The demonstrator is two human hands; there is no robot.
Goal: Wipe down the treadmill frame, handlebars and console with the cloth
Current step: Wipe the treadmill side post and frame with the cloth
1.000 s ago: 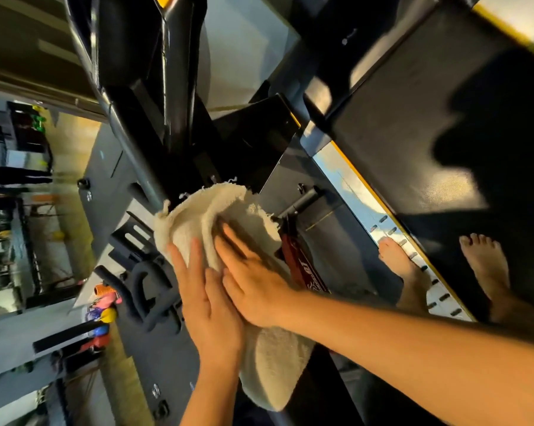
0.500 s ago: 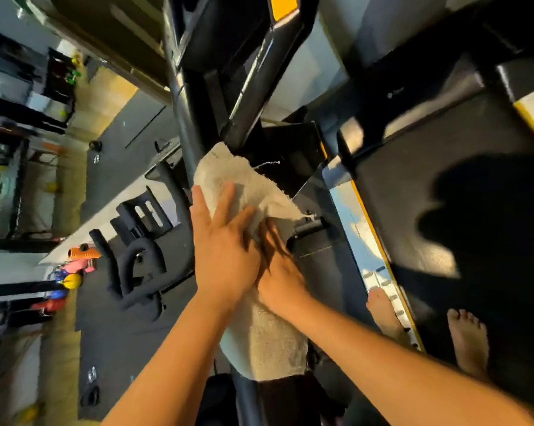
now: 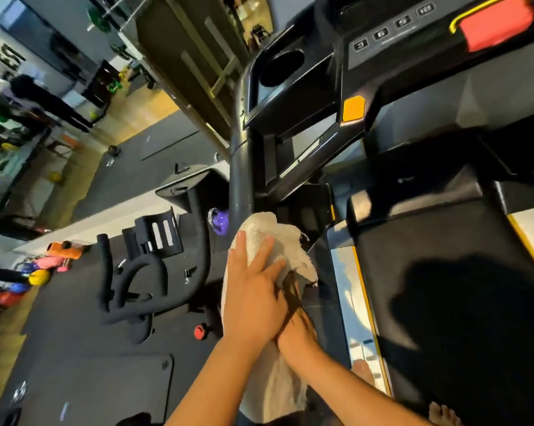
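Note:
A cream terry cloth [image 3: 274,238] is draped over the black upright post [image 3: 239,179] of the treadmill frame, its lower end hanging down behind my arms. My left hand [image 3: 253,290] lies flat on the cloth with straight fingers, pressing it to the post. My right hand [image 3: 298,329] sits just right of it and partly beneath it, its fingers stretched along the cloth's shadowed right edge. Above are the console [image 3: 382,41] with numbered buttons, a cup holder [image 3: 282,67] and a red stop button [image 3: 499,26].
The black treadmill belt [image 3: 444,241] with yellow-edged side rails fills the right. An exercise bike's handlebars [image 3: 130,284] stand to the left, with a purple kettlebell [image 3: 219,221] and a red knob [image 3: 201,332] close to the post. Coloured weights [image 3: 38,276] lie far left. A person [image 3: 44,99] stands in the background.
Both hands have slid the cloth up the post, with the left hand now on top of the right. The view has tilted up and the console has come into sight.

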